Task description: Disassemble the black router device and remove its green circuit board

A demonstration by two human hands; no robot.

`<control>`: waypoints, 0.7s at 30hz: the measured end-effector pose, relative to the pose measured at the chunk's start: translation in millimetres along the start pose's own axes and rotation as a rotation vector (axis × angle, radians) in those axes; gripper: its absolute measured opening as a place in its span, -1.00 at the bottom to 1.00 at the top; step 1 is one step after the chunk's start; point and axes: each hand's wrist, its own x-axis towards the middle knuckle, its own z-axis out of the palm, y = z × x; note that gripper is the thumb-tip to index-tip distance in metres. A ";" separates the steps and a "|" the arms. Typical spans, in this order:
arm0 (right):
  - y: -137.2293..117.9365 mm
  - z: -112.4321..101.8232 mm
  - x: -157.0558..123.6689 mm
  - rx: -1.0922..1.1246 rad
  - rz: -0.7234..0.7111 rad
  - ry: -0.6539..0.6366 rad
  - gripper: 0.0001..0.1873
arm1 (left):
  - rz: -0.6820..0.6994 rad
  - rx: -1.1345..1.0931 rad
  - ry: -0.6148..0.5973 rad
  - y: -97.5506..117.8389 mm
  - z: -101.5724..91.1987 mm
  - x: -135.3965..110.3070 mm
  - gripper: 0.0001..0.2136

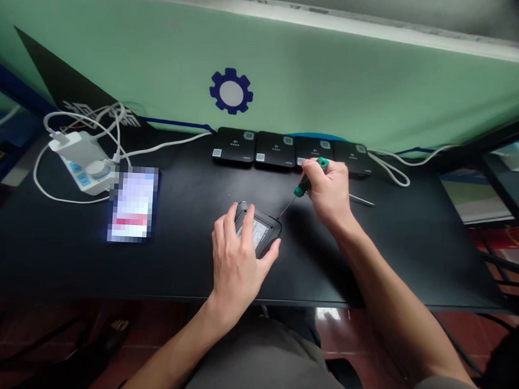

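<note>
A small dark device (pixel 264 225) with a white label lies on the black table, tilted a little to one side. My left hand (pixel 239 245) grips it by its edges, fingers over the top and thumb at the right side. In my right hand (pixel 331 189) is a screwdriver (pixel 301 188) with a green and black handle. Its thin shaft slants down to the left, and the tip meets the device's upper right corner. Whether a screw sits under the tip is too small to tell. Behind my right hand lies a thin metal rod (pixel 362 200), partly hidden.
Several flat black boxes (pixel 235 147) with small labels stand in a row along the green partition (pixel 162 56). At the left are a white power strip (pixel 85 162) with tangled cables and a phone (pixel 132 205) with a lit, blurred screen. The table's front edge (pixel 171 297) is close to my body.
</note>
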 end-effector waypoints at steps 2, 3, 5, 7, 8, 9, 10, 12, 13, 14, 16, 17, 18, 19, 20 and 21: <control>8.1 -0.2 3.3 0.014 0.045 0.000 -0.57 | 0.005 0.005 0.007 0.0 0.2 0.0 -0.30; 12.1 -0.2 4.5 0.017 0.068 0.004 -0.57 | 0.008 0.005 0.009 0.0 0.2 0.0 -0.30; 19.4 0.0 6.1 0.021 0.111 0.011 -0.56 | 0.012 0.001 0.012 -0.3 0.4 -0.2 -0.30; 24.4 0.3 6.3 0.026 0.149 0.017 -0.53 | 0.013 -0.005 0.016 -0.6 0.7 -0.4 -0.30; 25.7 0.4 6.1 0.032 0.164 0.021 -0.51 | 0.010 -0.007 0.018 -0.6 0.8 -0.5 -0.30; 26.3 0.5 5.7 0.039 0.178 0.024 -0.50 | 0.008 -0.009 0.020 -0.6 0.9 -0.7 -0.31; 26.3 0.6 5.3 0.047 0.192 0.027 -0.50 | 0.006 -0.012 0.021 -0.5 1.0 -0.8 -0.31; 25.5 1.1 4.8 0.066 0.225 0.032 -0.51 | 0.003 -0.017 0.018 -0.1 0.9 -0.9 -0.31; 25.0 1.5 4.8 0.077 0.248 0.033 -0.51 | 0.002 -0.018 0.015 0.1 0.7 -1.0 -0.31; 24.6 2.0 5.1 0.090 0.275 0.032 -0.52 | 0.000 -0.018 0.013 0.3 0.5 -1.0 -0.30; 24.4 3.3 6.1 0.118 0.337 0.017 -0.53 | -0.005 -0.014 0.011 0.6 -0.2 -0.8 -0.30; 24.5 3.8 6.8 0.132 0.369 0.004 -0.53 | -0.006 -0.010 0.011 0.8 -0.5 -0.6 -0.31; 24.7 4.2 7.5 0.145 0.400 -0.012 -0.53 | -0.007 -0.007 0.011 1.0 -0.8 -0.5 -0.31; 24.9 4.3 8.3 0.156 0.428 -0.028 -0.54 | -0.008 -0.004 0.010 1.3 -1.0 -0.4 -0.31; 25.1 4.0 9.0 0.164 0.453 -0.043 -0.53 | -0.010 -0.002 0.010 1.6 -1.1 -0.3 -0.32; 25.3 3.4 9.7 0.170 0.474 -0.057 -0.53 | -0.011 0.000 0.010 2.1 -1.1 -0.2 -0.33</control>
